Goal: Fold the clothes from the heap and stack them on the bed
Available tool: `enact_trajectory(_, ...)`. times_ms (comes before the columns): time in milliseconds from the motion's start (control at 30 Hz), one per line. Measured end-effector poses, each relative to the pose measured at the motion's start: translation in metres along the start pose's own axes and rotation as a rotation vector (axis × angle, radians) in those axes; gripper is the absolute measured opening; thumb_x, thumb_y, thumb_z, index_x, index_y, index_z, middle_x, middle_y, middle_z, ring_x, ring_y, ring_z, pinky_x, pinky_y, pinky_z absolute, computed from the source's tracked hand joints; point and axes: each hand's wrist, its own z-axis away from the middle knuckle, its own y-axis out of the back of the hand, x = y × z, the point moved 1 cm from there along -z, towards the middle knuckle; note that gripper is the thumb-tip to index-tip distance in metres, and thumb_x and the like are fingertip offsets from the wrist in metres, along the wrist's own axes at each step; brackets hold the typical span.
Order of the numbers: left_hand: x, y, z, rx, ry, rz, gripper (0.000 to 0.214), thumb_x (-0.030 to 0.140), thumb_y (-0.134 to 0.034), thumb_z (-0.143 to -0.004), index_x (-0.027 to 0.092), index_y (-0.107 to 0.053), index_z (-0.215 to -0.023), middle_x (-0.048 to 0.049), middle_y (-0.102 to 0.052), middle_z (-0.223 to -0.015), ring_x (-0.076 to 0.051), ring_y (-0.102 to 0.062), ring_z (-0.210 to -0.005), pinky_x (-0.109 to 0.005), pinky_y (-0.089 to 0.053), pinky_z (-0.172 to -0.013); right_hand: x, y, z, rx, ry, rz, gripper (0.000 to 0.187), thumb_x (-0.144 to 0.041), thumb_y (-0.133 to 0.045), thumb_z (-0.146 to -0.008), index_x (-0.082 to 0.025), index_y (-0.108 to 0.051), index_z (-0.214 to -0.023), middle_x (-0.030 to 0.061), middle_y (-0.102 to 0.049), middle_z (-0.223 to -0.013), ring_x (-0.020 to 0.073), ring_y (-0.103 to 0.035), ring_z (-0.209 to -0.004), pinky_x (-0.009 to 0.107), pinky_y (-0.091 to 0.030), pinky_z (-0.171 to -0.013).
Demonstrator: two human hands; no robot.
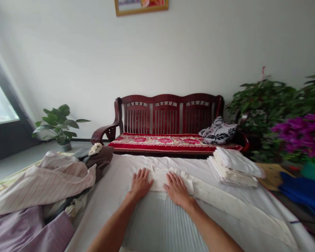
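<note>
Palm down, my left hand (141, 182) lies flat on the left part of a cream garment with a ruffled edge (157, 177), its fingers stretched forward. On the right part of the same garment rests my right hand (177, 188), fingers spread. From beside it a long, finely dotted strip like a sleeve (233, 203) curves to the lower right. Between my forearms lies a pale grey-blue ribbed piece (164, 220), its upper end meeting the garment. I cannot tell whether it is a board or cloth. Everything lies on a white sheet (110, 196).
Rumpled clothes (49, 182) heap up on the left, with folded white cloths (235, 168) stacked at the right and blue fabric (304, 194) beyond them. A wooden bench (166, 115) stands behind. Potted plants flank it, one leafy plant (59, 122) on the left.
</note>
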Motion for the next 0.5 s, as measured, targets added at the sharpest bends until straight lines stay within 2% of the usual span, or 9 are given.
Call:
enact_trajectory(133, -0.001, 0.001, 0.0, -0.017, 0.012, 0.02, 0.061, 0.049, -0.04, -0.098, 0.023, -0.037, -0.153, -0.0105, -0.033, -0.162, -0.034, -0.026, -0.149, -0.058, -0.022, -0.118, 0.038, 0.001, 0.012, 0.043, -0.037, 0.043, 0.06, -0.044, -0.038, -0.098, -0.016, -0.043, -0.151, 0.0134, -0.035, -0.16, 0.0298, -0.029, -0.149, 0.053, -0.021, -0.121)
enact_trajectory(300, -0.002, 0.003, 0.003, -0.001, 0.002, 0.029, 0.061, 0.049, -0.038, -0.099, 0.023, -0.036, -0.153, -0.0108, -0.033, -0.162, -0.034, -0.026, -0.149, -0.059, -0.023, -0.118, 0.064, 0.0, 0.019, 0.06, -0.063, 0.094, 0.057, -0.04, -0.041, -0.097, -0.018, -0.045, -0.15, 0.0126, -0.037, -0.159, 0.0293, -0.031, -0.148, 0.055, -0.025, -0.118)
enact_trajectory(400, 0.0, 0.004, 0.005, 0.024, 0.015, 0.015, 0.059, 0.047, -0.039, -0.099, 0.022, -0.038, -0.152, -0.0119, -0.035, -0.161, -0.034, -0.027, -0.149, -0.06, -0.02, -0.119, 0.08, 0.006, 0.024, 0.106, -0.015, 0.057, 0.051, -0.035, -0.042, -0.095, -0.02, -0.055, -0.142, 0.0115, -0.049, -0.152, 0.0266, -0.041, -0.142, 0.049, -0.032, -0.117)
enact_trajectory(500, 0.006, 0.008, 0.01, 0.08, 0.019, -0.008, 0.057, 0.038, -0.041, -0.098, 0.019, -0.04, -0.151, -0.0128, -0.033, -0.161, -0.033, -0.022, -0.151, -0.057, -0.013, -0.122, 0.108, 0.021, 0.039, 0.18, -0.084, 0.01, 0.047, -0.033, -0.039, -0.093, -0.018, -0.063, -0.131, 0.013, -0.062, -0.138, 0.0246, -0.055, -0.13, 0.04, -0.041, -0.111)
